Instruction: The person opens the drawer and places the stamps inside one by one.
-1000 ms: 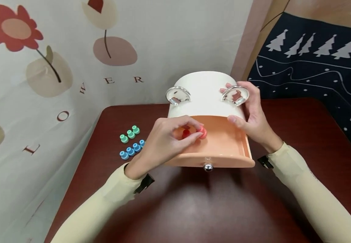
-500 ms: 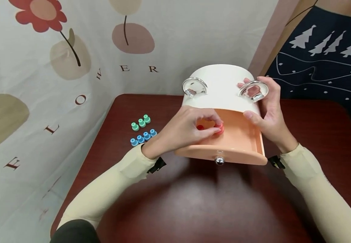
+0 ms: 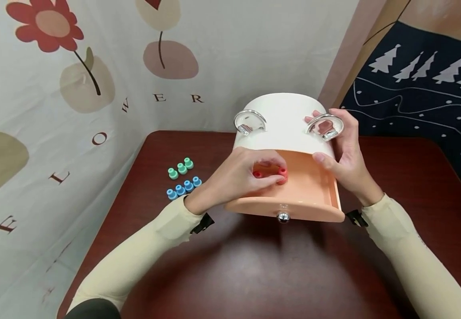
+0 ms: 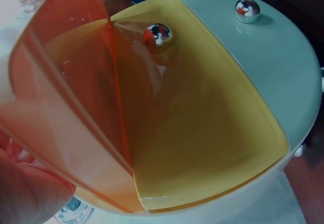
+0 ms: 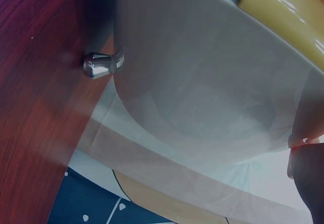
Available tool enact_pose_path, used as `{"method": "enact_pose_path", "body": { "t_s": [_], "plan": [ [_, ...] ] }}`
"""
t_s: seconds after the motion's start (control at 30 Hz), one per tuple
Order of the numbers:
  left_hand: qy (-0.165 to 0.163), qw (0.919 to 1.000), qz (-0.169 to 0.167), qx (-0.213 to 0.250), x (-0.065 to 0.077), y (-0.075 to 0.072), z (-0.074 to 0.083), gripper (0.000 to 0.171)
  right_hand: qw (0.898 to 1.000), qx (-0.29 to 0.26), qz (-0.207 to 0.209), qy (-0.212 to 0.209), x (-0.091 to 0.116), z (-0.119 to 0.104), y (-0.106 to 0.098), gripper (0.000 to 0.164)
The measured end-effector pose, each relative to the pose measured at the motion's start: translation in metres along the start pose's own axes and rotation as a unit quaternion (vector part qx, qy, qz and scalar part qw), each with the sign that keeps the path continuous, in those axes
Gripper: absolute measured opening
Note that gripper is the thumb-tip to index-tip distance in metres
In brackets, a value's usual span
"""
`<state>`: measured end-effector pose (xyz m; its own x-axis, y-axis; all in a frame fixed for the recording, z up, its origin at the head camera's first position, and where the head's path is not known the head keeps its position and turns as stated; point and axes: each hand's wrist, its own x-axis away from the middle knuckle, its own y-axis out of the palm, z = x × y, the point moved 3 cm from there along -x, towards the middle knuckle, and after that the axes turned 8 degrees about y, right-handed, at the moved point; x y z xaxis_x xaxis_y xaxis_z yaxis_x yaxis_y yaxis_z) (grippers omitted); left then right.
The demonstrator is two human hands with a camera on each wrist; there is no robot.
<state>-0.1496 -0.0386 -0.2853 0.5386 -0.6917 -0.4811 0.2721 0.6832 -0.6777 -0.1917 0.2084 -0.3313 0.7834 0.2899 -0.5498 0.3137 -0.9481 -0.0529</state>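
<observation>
A white round-topped cabinet [image 3: 280, 119] stands on the table with its orange top drawer [image 3: 302, 188] pulled out. Inside that drawer, my left hand [image 3: 234, 177] pinches a small red peg [image 3: 283, 173] between thumb and index fingertips, close to the drawer floor. A second red peg [image 3: 257, 174] shows beneath the curved fingers, partly hidden. My right hand [image 3: 348, 159] grips the cabinet's right side, thumb at the drawer opening and fingers behind the silver ring-shaped ear [image 3: 325, 127]. Below the orange drawer, the left wrist view shows a yellow drawer front [image 4: 202, 107] and a green one [image 4: 258, 46], both with chrome knobs.
Left of the cabinet, several blue pegs [image 3: 180, 189] and a row of green pegs [image 3: 181, 168] stand on the dark red table [image 3: 254, 266]. Printed cloth [image 3: 214, 53] hangs behind. A chrome foot [image 5: 98, 64] supports the cabinet.
The red peg in my left fingers has gone from tilted to upright, lower in the drawer. My right hand keeps its place on the cabinet. The head view has shifted.
</observation>
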Motion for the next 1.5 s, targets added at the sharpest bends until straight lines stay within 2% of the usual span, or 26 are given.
{"method": "enact_pose_path", "body": {
  "t_s": [0.1, 0.37, 0.63, 0.83, 0.97, 1.2, 1.5],
  "plan": [
    [0.006, 0.9998, 0.019, -0.009, 0.003, -0.004, 0.000, 0.016, 1.000, 0.006, -0.003, 0.003, -0.002, -0.001, 0.000, 0.083],
    [0.038, 0.9946, 0.097, -0.001, 0.020, -0.012, 0.003, 0.020, 1.000, 0.021, 0.003, 0.000, -0.001, -0.002, -0.004, 0.082],
    [0.085, 0.9827, 0.164, 0.013, 0.040, -0.020, 0.006, 0.028, 1.000, 0.023, 0.001, -0.004, -0.002, 0.000, -0.001, 0.082],
    [0.098, 0.9736, 0.206, 0.000, 0.053, -0.029, 0.005, 0.029, 0.999, 0.036, 0.003, 0.000, -0.001, -0.001, -0.002, 0.084],
    [0.073, 0.9702, 0.230, -0.023, 0.067, -0.032, 0.001, 0.028, 0.999, 0.040, 0.002, 0.003, 0.002, -0.001, -0.003, 0.083],
    [0.000, 0.9643, 0.264, -0.023, 0.096, -0.038, -0.011, 0.028, 0.999, 0.045, -0.001, 0.003, 0.006, 0.001, -0.002, 0.084],
    [-0.086, 0.9590, 0.267, -0.043, 0.134, -0.034, -0.041, 0.030, 0.999, 0.039, -0.001, 0.001, 0.003, 0.000, -0.003, 0.083]
  ]
}}
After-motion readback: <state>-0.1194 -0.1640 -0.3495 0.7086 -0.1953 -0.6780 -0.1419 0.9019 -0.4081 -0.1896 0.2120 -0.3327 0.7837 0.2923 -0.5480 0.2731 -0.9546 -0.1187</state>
